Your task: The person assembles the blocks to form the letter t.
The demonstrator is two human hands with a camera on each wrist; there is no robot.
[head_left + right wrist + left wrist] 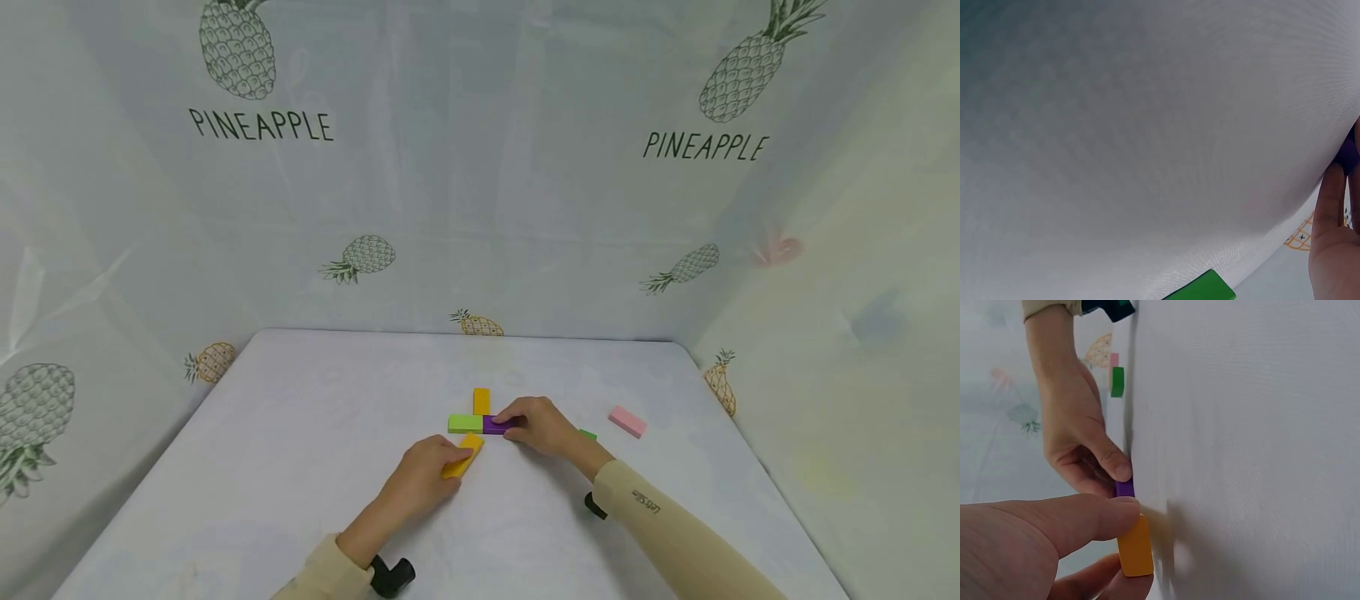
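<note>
"So, what's happening just below the middle of the head view?"

"The left hand (420, 482) comes in from the lower left, the right hand (543, 427) from the lower right."

"And their fingers?"

"On the left, thumb and fingers pinch a yellow block (462, 457). It sits at a slant, its upper end near the lower edge of a lime block (465, 424); whether they touch, I can't tell. On the right, thumb and finger pinch the right part of a purple block (496, 426); the other fingers are mostly hidden."

"How do the lime and purple ones lie?"

"End to end and touching, lime to the left. A second yellow block (481, 401) points up the frame from around their seam."

"Anything farther right?"

"Just right of the right hand shows a partly hidden green block (588, 434), then a slanted pink block (627, 421). Both lie on a white table (337, 392)."

"What do the wrist views add?"

"The left one has the pinched yellow block at lower centre, thumb above, fingertips below. The right one catches purple at its right edge and green at the bottom."

"And behind?"

"A pale cloth (465, 167) printed with pineapples fills the upper half."
</note>
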